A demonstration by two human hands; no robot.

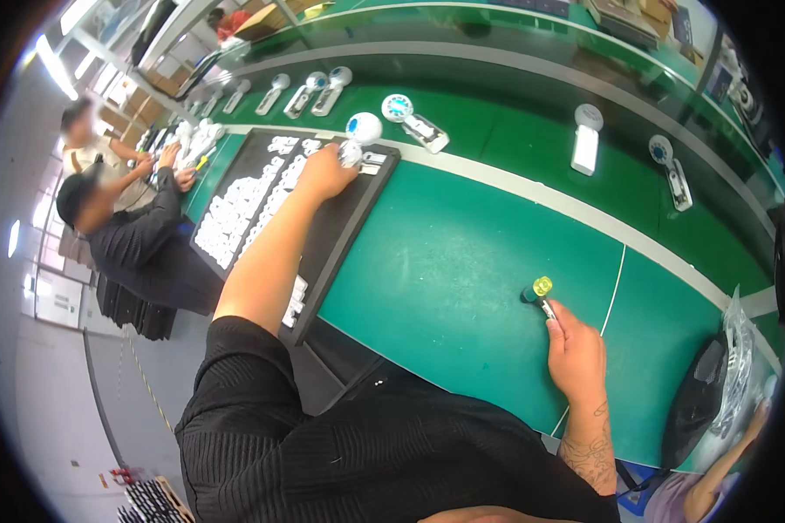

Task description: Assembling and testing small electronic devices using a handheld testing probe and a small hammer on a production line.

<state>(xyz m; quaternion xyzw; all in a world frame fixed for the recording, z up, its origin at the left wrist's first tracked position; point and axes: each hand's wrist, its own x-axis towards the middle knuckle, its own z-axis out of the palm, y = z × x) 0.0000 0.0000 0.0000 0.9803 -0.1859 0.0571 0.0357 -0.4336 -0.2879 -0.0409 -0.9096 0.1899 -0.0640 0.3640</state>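
A: ok what have the hands got hold of here?

B: Left hand (327, 173) is reached out over the far end of the black tray (351, 244), fingers curled in on the lower part of a white round-headed device (364, 129). Its head, bluish in the middle, pokes up past the fingertips. Can't tell how firm that grip is, the fingers hide it.

A: and the right?

B: Right hand (577, 353) is down over the green tabletop (462, 261), thumb and fingers pinched together on a small tool (542, 287). Yellow-green end, dark body, pointing away from the wearer. The fingers hide the rest, so no clue what kind.

A: what's in the tray?

B: Loads of small white parts (238, 205) in rows, mostly on its left side. Beyond the tabletop there's a green belt (515, 139) with more of those round-headed gadgets (587, 139) spread along it, and two co-workers (131, 218) are busy over on the left.
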